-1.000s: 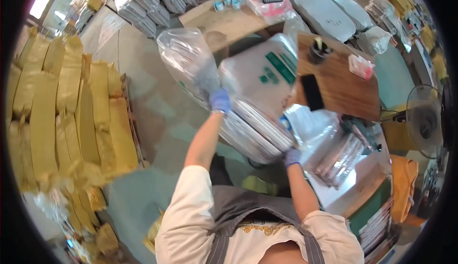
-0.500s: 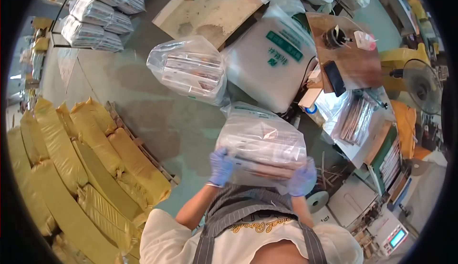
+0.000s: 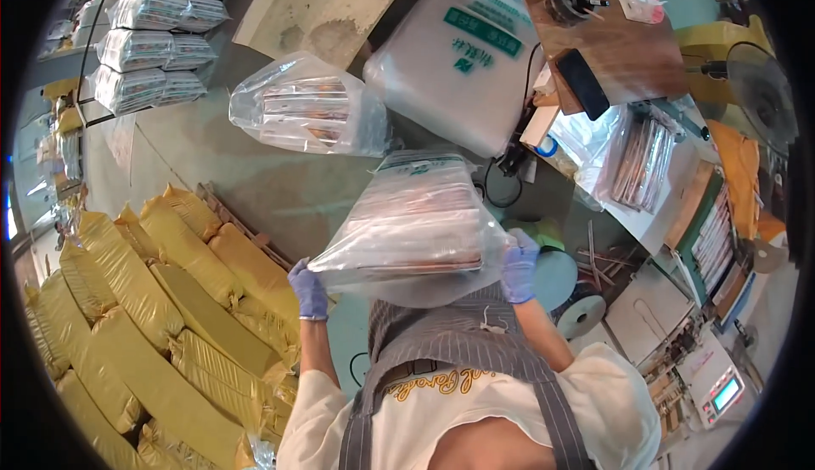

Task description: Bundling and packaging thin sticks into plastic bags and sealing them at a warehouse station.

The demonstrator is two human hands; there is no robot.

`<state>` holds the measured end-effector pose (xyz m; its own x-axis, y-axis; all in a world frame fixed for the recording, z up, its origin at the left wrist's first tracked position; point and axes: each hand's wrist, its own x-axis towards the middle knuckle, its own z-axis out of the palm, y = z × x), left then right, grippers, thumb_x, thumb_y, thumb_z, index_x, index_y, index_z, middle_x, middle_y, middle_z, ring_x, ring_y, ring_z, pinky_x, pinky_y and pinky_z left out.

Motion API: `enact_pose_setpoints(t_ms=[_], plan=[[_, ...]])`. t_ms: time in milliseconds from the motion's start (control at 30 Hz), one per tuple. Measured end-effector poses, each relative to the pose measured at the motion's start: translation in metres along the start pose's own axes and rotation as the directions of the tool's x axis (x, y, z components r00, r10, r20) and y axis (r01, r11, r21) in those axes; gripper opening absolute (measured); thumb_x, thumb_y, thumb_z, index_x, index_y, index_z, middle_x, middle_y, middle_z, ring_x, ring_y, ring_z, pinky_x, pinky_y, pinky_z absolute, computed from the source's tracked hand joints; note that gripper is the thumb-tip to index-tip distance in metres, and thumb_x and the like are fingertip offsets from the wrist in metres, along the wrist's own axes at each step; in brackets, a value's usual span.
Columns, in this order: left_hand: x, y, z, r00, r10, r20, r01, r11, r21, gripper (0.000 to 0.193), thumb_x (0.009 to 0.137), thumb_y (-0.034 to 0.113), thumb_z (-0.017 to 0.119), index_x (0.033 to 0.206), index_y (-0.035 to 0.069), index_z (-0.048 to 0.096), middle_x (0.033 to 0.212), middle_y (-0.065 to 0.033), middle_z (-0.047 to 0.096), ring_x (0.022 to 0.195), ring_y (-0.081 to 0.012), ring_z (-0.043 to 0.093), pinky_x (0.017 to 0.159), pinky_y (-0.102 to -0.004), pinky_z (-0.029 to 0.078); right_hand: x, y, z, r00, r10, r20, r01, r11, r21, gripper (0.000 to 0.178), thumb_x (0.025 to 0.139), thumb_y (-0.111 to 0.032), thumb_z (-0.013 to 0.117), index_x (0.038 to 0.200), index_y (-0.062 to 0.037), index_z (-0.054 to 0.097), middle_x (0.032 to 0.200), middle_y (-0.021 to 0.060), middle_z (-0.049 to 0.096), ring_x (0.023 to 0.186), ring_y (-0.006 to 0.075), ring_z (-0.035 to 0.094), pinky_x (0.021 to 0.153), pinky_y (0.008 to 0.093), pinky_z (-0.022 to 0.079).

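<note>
In front of my apron a large clear plastic bag (image 3: pixel 416 228) holds a stack of flat, pale and brownish packets. My left hand (image 3: pixel 308 290), in a thin purple-blue glove, is closed on the bag's left corner and stretches it outward. On the other side my right hand (image 3: pixel 519 268), gloved alike, grips the right edge of the bag. Between the hands the near edge of the plastic is pulled wide, and fingertips are partly hidden. Just beyond lies a second filled clear bag (image 3: pixel 306 113), beside a big pile of flat translucent bags (image 3: pixel 450 67) with green print.
Yellow wrapped bundles (image 3: pixel 153 317) are piled on the left. White bagged stacks (image 3: pixel 157 41) stand on a rack at far left. To the right are a brown table (image 3: pixel 628 54) with a black phone (image 3: pixel 581 84), a fan (image 3: pixel 760 88) and a machine with a small screen (image 3: pixel 722 394).
My hands have moved apart, the left one outward to the left, spreading the bag's near edge. The bag's packets now sit slightly farther from me. The view has shifted a little.
</note>
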<state>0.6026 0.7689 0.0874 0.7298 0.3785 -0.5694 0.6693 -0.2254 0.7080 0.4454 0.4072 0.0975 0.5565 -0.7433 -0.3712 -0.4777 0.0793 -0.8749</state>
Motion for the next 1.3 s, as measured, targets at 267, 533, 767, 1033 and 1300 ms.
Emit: enact_pose_setpoints(t_ms=[267,533,767,1033,1300], plan=[[0.12,-0.076,-0.02,0.992,0.072,0.105,-0.087,0.986,0.14,0.02,0.072,-0.003,0.044,0.08,-0.003,0.063,0.071,-0.0057,0.058,0.064,-0.0127,0.054,0.062,-0.0225,0.044,0.034,0.139,0.074,0.881,-0.403,0.249,0.399,0.349,-0.848,0.012,0.07,-0.001,0.049,0.059,-0.0072,0.047,0.054,-0.0002,0.046,0.049,0.0132,0.041,0.048,0.0251,0.033],[0.033,0.016,0.009,0.605,0.732,0.312,-0.724,0.344,0.597,0.016,0.068,-0.002,0.048,0.081,0.004,0.054,0.072,-0.0084,0.052,0.061,-0.024,0.05,0.056,-0.0377,0.041,-0.008,0.106,0.083,0.971,-0.05,-0.232,0.06,0.998,0.037,0.002,0.076,-0.006,0.052,0.077,-0.0044,0.053,0.061,-0.0018,0.042,0.059,0.0088,0.04,0.055,0.023,0.036],[-0.073,-0.037,0.159,0.2,0.045,0.979,-0.974,0.116,0.194,0.025,0.075,0.018,0.053,0.097,0.005,0.056,0.093,-0.0136,0.056,0.085,-0.0339,0.055,0.08,-0.0401,0.043,-0.014,0.087,0.061,0.949,-0.248,0.194,0.297,0.91,-0.288,0.01,0.07,-0.004,0.057,0.08,-0.0039,0.059,0.067,0.0188,0.057,0.057,0.0332,0.054,0.057,0.0372,0.046],[-0.055,-0.133,0.243,0.333,-0.152,0.931,-0.862,-0.448,0.236,0.057,0.062,0.038,0.063,0.103,-0.002,0.056,0.095,-0.0224,0.057,0.095,-0.0353,0.054,0.087,-0.0441,0.039,0.017,0.123,-0.006,0.78,-0.038,0.625,-0.361,0.789,0.498,0.03,0.067,-0.01,0.068,0.097,-0.0069,0.062,0.08,0.0116,0.057,0.075,0.0176,0.053,0.071,0.0279,0.044],[-0.138,-0.023,0.266,-0.017,0.515,0.857,-0.993,-0.109,0.046,0.024,0.071,0.018,0.058,0.092,0.005,0.055,0.092,-0.0174,0.054,0.086,-0.0327,0.053,0.068,-0.0387,0.044,0.089,0.169,0.031,0.577,-0.614,0.539,0.618,0.759,0.204,0.023,0.069,-0.014,0.068,0.091,-0.0109,0.064,0.09,0.0061,0.062,0.096,0.0253,0.056,0.087,0.0399,0.04]])
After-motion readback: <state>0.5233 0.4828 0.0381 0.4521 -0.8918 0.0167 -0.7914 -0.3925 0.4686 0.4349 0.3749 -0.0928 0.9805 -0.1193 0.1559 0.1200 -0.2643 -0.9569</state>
